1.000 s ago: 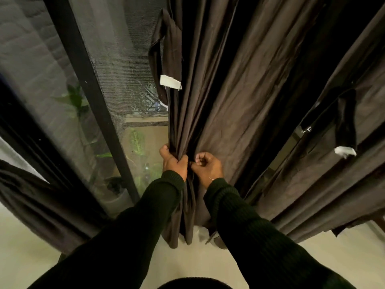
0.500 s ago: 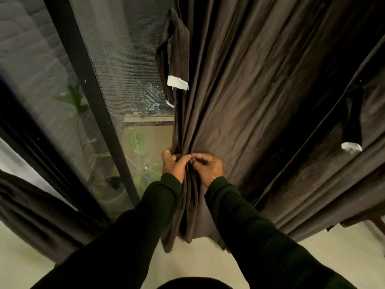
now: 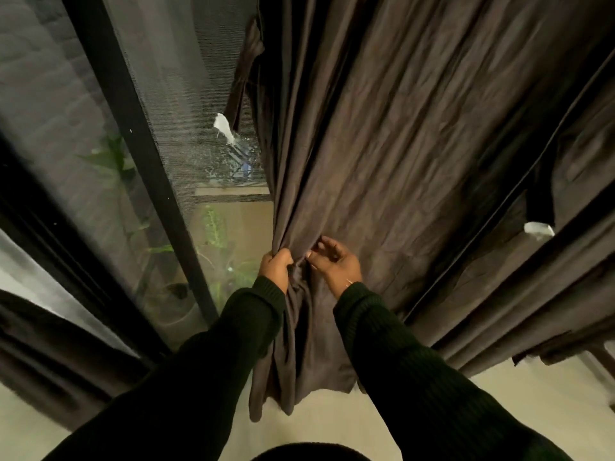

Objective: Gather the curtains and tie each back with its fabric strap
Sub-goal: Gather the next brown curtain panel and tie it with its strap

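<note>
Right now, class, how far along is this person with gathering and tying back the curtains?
Done: a few folds of the curtain are bunched in the left hand.
In hand: the right hand is at the next fold; whether it pinches cloth is unclear.
Left: most of the curtain hangs spread, and the left strap and right strap hang loose, so nothing is tied.

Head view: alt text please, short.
A person's left hand grips gathered folds of a dark brown curtain; the right hand, fingers curled, is at the fabric beside it. A fabric strap with a white tag hangs untied at the curtain's left edge, next to a screened window.
</note>
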